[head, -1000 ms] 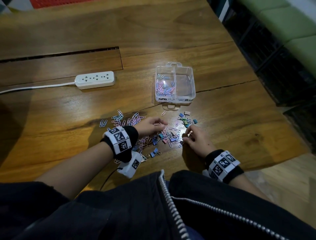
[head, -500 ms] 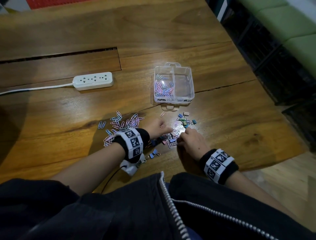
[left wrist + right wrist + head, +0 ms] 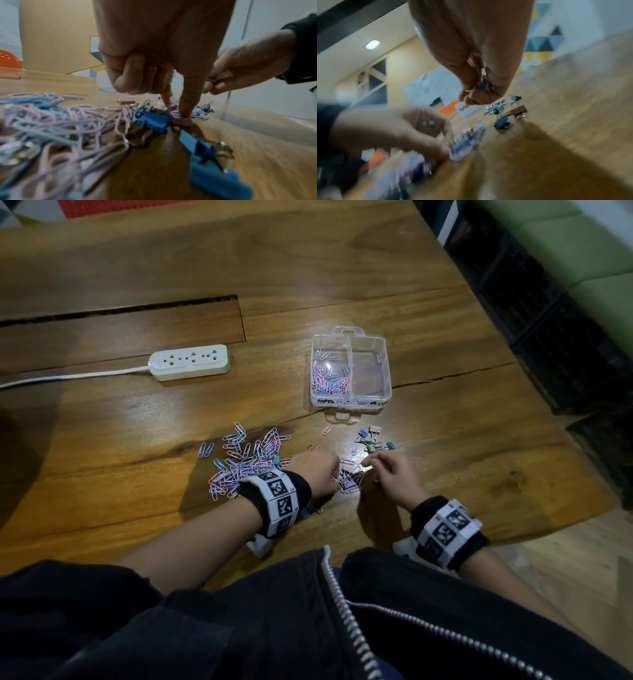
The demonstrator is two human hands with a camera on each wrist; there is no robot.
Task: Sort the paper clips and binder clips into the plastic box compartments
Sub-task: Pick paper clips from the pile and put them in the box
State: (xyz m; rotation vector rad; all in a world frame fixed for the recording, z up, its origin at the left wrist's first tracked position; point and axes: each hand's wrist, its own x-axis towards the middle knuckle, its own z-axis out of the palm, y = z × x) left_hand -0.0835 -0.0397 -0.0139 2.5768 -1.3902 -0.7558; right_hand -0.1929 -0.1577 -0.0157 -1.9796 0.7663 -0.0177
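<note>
The clear plastic box (image 3: 385, 385) has two compartments; its left one holds pink and blue paper clips (image 3: 329, 380), its right one looks empty. A loose paper clip pile (image 3: 246, 457) lies left of my hands, and small binder clips (image 3: 371, 440) lie ahead on the right. My left hand (image 3: 337, 474) reaches down into a mixed heap, thumb and forefinger pinching pink paper clips (image 3: 175, 111) beside a blue binder clip (image 3: 152, 121). My right hand (image 3: 368, 463) is just above the table, pinching a small purple binder clip (image 3: 483, 84).
A white power strip (image 3: 190, 362) with its cable lies at the left rear. The wooden table (image 3: 479, 457) has a long crack running right from the box and a recessed panel at the back left. Its edge drops off on the right.
My left hand has slid right from the paper clip pile to the mixed heap. My right hand has drawn in toward it and now pinches a binder clip.
</note>
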